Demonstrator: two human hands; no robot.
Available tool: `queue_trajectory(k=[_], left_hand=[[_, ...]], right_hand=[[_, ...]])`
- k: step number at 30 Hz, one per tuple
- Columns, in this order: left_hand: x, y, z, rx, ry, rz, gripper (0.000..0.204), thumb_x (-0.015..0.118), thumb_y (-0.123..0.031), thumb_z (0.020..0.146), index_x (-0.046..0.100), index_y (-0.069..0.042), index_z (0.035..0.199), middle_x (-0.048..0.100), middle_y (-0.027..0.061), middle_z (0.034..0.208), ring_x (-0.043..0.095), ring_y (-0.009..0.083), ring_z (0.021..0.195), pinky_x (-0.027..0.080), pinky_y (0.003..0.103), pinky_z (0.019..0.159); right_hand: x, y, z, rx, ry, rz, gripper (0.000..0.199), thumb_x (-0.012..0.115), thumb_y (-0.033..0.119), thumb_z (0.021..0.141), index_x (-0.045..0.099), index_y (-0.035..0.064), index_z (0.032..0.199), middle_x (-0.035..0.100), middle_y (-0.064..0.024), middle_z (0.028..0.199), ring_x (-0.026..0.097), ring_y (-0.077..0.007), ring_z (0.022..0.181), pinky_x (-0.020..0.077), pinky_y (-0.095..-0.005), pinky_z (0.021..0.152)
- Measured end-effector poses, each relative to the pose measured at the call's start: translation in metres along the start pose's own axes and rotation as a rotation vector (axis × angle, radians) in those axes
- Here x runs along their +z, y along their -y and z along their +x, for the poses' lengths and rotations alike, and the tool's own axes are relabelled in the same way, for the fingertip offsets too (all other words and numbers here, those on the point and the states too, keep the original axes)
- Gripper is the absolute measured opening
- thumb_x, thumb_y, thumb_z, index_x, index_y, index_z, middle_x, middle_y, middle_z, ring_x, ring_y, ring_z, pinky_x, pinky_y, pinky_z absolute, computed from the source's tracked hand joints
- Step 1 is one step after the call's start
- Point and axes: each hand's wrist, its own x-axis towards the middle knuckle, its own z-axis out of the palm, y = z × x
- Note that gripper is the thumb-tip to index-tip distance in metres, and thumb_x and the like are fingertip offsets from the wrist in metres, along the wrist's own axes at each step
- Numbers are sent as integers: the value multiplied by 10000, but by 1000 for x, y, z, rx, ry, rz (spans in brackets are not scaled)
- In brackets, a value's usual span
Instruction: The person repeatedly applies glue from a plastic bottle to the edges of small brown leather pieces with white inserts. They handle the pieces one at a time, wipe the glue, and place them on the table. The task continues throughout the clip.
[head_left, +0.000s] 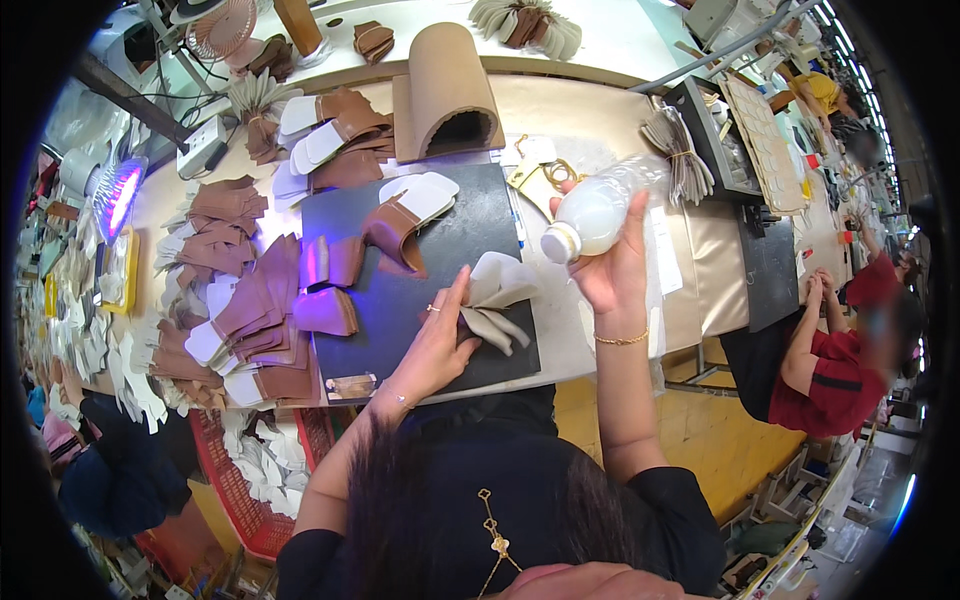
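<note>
My right hand (612,270) grips a clear plastic bottle (594,216) partly filled with whitish liquid. The bottle is tilted, its white cap (560,242) low and toward the left, above the table. On the black board (484,215), my left hand (432,345) lies with fingers stretched out and thumb apart, touching a fanned bunch of pale grey pieces (497,290). What lies under the palm is mostly hidden. Farther up the board are a curled brown leather piece (395,235) with white pieces (425,195), and small folded brown pieces (328,311) at its left.
Stacks of brown leather pieces (262,318) cover the table's left. A brown half-round form (450,95) stands behind the board. A lit purple lamp (122,196) is at left, a black box (712,140) at right. A red basket (250,500) stands below; a co-worker in red (835,370) sits right.
</note>
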Motion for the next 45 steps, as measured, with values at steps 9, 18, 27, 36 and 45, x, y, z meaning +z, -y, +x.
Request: queue_trajectory(k=[9, 18, 27, 36, 45], left_hand=[[-3, 8, -1, 109, 79, 179, 588, 593, 157, 690, 622, -104, 1216, 447, 120, 1372, 454, 332, 1292, 374, 399, 1074], [-9, 3, 3, 70, 144, 233, 628, 570, 162, 679, 597, -116, 1241, 377, 149, 1485, 382, 354, 1371, 338, 426, 1110], [-13, -9, 20, 34, 255, 361, 671, 565, 160, 679, 550, -134, 1282, 273, 193, 1567, 374, 409, 1367, 333, 435, 1115], [-9, -8, 21, 87, 225, 372, 688, 573, 150, 677, 530, -134, 1302, 306, 197, 1548, 370, 411, 1367, 342, 454, 1110], [-9, -12, 18, 38, 193, 269, 669, 584, 140, 680, 535, -111, 1298, 408, 175, 1433, 400, 390, 1336, 346, 457, 1101]], right_hand=[[-36, -33, -46, -719, 53, -1322, 711, 757, 399, 828, 418, 42, 1341, 556, -199, 1312, 535, -314, 1251, 459, -413, 1035], [-58, -30, -48, -742, -59, -1421, 593, 852, 147, 746, 552, -8, 1233, 640, -143, 1193, 640, -266, 1059, 524, -360, 924], [-40, -56, -43, -673, 10, -1415, 557, 881, 178, 713, 611, -14, 1161, 674, -134, 1139, 663, -250, 996, 531, -353, 849], [-37, -59, -36, -762, 1, -1460, 593, 847, 195, 761, 567, -17, 1239, 621, -152, 1209, 613, -220, 1038, 514, -341, 899], [-39, -4, -33, -846, -306, -1397, 628, 863, 168, 742, 547, -11, 1255, 622, -170, 1252, 612, -231, 1101, 513, -353, 934]])
